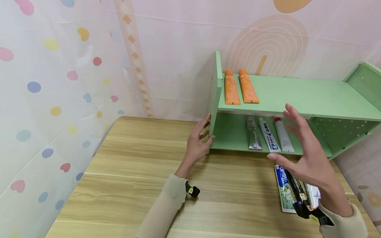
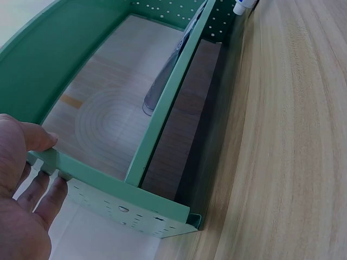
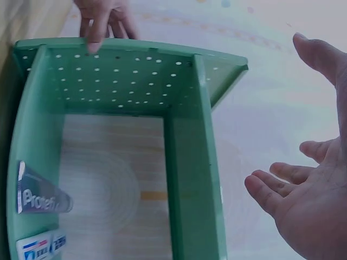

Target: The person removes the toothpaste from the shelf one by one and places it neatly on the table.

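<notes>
My left hand (image 1: 198, 140) grips the left side panel of the green two-tier shelf (image 1: 297, 94). In the left wrist view its thumb (image 2: 40, 138) lies over the panel's edge, with the fingers on the outer face. Raised in front of the shelf, my right hand (image 1: 312, 158) has its fingers spread and holds nothing. Two orange tubes (image 1: 232, 87) lie side by side at the left of the upper tier. On the lower tier lie a grey "Protefi" tube (image 1: 253, 134), a white and blue toothpaste tube (image 1: 269, 135) and a white tube with a red cap (image 1: 284, 135).
On the wooden table (image 1: 134, 172), below the right hand, lie a blue and green Crest toothpaste tube (image 1: 285, 188), a black tube (image 1: 297, 188) and a white one (image 1: 313, 195), partly hidden by the wrist. A patterned curtain (image 1: 169, 49) hangs behind the shelf.
</notes>
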`<state>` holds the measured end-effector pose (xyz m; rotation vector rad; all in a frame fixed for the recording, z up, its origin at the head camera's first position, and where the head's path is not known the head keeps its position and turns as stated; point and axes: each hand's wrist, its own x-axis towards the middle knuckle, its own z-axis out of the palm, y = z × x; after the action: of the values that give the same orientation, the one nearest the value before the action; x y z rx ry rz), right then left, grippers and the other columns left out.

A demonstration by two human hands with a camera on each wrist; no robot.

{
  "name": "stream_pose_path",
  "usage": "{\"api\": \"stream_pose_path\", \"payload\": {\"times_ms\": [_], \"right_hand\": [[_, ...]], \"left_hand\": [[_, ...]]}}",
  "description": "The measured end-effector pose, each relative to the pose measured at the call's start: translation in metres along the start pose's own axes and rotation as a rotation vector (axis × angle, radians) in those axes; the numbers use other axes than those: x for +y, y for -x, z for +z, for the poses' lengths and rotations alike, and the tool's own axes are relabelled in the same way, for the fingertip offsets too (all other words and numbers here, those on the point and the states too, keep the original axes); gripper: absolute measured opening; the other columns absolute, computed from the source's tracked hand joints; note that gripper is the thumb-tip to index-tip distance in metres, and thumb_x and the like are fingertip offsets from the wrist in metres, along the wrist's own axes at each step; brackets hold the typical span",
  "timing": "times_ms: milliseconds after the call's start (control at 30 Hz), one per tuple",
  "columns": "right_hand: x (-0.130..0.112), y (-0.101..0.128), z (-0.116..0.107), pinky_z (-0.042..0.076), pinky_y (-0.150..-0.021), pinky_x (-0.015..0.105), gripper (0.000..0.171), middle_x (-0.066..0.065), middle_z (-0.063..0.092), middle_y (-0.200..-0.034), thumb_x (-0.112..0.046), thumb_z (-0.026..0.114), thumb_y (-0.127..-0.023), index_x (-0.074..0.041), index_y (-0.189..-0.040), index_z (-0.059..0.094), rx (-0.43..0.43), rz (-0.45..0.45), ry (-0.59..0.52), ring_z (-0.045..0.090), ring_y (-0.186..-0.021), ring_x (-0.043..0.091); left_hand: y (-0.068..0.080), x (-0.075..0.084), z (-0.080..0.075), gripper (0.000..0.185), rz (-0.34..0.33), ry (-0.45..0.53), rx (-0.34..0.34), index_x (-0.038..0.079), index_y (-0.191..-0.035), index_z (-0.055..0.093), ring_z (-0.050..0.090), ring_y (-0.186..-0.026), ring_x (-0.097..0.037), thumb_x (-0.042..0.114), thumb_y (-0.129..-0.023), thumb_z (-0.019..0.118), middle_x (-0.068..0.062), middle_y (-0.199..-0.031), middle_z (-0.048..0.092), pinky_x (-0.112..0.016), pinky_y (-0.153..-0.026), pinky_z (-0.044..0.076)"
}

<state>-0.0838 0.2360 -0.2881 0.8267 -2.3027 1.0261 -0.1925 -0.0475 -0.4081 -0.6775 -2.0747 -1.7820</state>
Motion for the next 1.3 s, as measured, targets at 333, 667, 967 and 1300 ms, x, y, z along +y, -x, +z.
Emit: {"api": "stream_pose_path", "payload": {"times_ms": [333,667,967,1300], "right_hand": [[0.003,-0.033,-0.013,0.039,-0.118,0.016,0.119,0.013,0.025,-0.170,0.015,0.083,-0.067,-0.008,-0.164,0.018,-0.008,-0.020,-0.121,0.034,-0.153,0.022],[0.007,-0.070,-0.024,0.042,-0.111,0.012,0.107,0.012,0.027,-0.169,0.018,0.073,-0.079,-0.015,-0.165,0.019,-0.042,0.042,-0.271,0.039,-0.149,0.017],[0.008,-0.104,-0.036,0.045,-0.104,0.008,0.100,0.005,0.031,-0.167,0.007,0.071,-0.088,-0.030,-0.164,0.018,-0.136,0.220,-0.233,0.043,-0.146,0.018],[0.020,-0.139,-0.044,0.050,-0.098,0.008,0.091,0.001,0.029,-0.169,-0.006,0.068,-0.096,-0.034,-0.165,0.014,-0.263,0.337,-0.222,0.042,-0.148,0.022]], "left_hand": [[0.000,0.003,0.000,0.077,0.020,0.013,0.003,0.008,-0.156,0.043,0.052,-0.137,-0.043,-0.017,-0.088,0.066,-0.019,-0.149,0.051,-0.060,-0.103,0.053],[-0.001,0.004,0.002,0.076,0.029,0.012,0.001,0.007,-0.156,0.042,0.052,-0.138,-0.043,-0.017,-0.088,0.066,-0.021,-0.149,0.051,-0.059,-0.102,0.054],[-0.001,0.003,0.003,0.077,0.013,0.017,0.002,0.008,-0.157,0.042,0.051,-0.138,-0.043,-0.017,-0.088,0.066,-0.020,-0.150,0.051,-0.060,-0.103,0.053],[-0.002,0.001,0.003,0.076,0.012,0.014,-0.001,0.009,-0.157,0.042,0.051,-0.139,-0.040,-0.016,-0.089,0.066,-0.020,-0.150,0.051,-0.056,-0.104,0.054]]}}
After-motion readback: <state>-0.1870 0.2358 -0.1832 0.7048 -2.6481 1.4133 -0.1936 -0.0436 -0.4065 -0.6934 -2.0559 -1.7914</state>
